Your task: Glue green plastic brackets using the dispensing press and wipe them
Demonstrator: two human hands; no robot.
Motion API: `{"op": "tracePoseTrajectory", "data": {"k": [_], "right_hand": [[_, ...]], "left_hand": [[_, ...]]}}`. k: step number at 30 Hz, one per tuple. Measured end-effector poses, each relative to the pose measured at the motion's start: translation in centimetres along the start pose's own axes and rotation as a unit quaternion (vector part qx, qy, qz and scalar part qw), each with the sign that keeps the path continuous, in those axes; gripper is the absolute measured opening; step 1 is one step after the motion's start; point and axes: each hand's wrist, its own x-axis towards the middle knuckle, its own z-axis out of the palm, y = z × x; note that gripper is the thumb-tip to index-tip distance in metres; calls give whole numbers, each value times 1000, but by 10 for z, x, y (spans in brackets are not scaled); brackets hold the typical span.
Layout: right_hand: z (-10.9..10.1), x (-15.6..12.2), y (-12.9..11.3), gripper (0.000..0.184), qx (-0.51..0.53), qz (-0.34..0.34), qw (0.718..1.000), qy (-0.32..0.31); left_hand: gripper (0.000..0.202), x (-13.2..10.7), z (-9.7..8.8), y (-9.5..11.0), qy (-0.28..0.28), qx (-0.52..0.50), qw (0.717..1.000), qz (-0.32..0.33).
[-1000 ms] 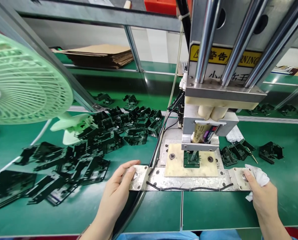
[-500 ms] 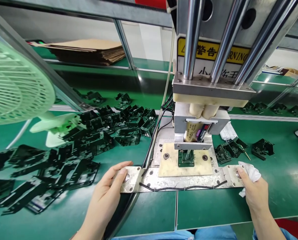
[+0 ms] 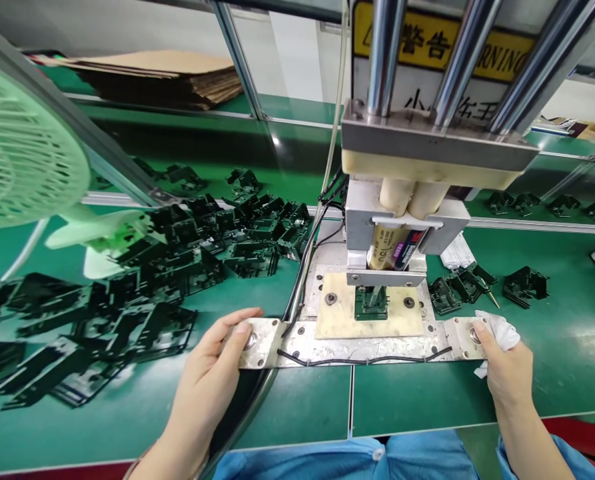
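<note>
My left hand (image 3: 212, 373) lies low and left of centre in the frame, fingers loosely spread along the worktop (image 3: 417, 400), with the thumb pressed on the round left button (image 3: 250, 341) set in the left end of the metal base plate (image 3: 357, 348). My right hand (image 3: 504, 370) sits low at the right, its thumb on the right button (image 3: 474, 335) at the plate's other end, while the curled fingers bunch a white cloth (image 3: 502, 333) against the palm. Between my hands, a black cable (image 3: 357, 362) runs along the front edge of the plate. On the plate, in the middle of the frame, lies a beige fixture pad (image 3: 342, 317) with a small dark green part (image 3: 371, 303) seated in it. Right over that part hangs the press head (image 3: 407, 227), a grey block holding two pale cylinders and a labelled tube; its tip seems to reach the green part, though I cannot tell if it touches. Chrome guide rods (image 3: 384, 53) rise to the top of the frame in front of a yellow warning sign (image 3: 422, 43). A heap of black plastic parts (image 3: 177, 267) spreads over the left half of the worktop, and a few more black parts (image 3: 524, 287) lie right of the press. A pale green fan (image 3: 22, 153) fills the left edge, and flat cardboard (image 3: 162, 77) is stacked at the upper left. My blue sleeves (image 3: 337, 460) show along the bottom edge.
</note>
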Motion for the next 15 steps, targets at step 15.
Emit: {"op": "tracePoseTrajectory", "data": {"k": [15], "right_hand": [[-3, -1, 6, 62, 14, -15, 1000, -13]], "left_hand": [[41, -2, 0, -1, 0, 1, 1000, 1]]}}
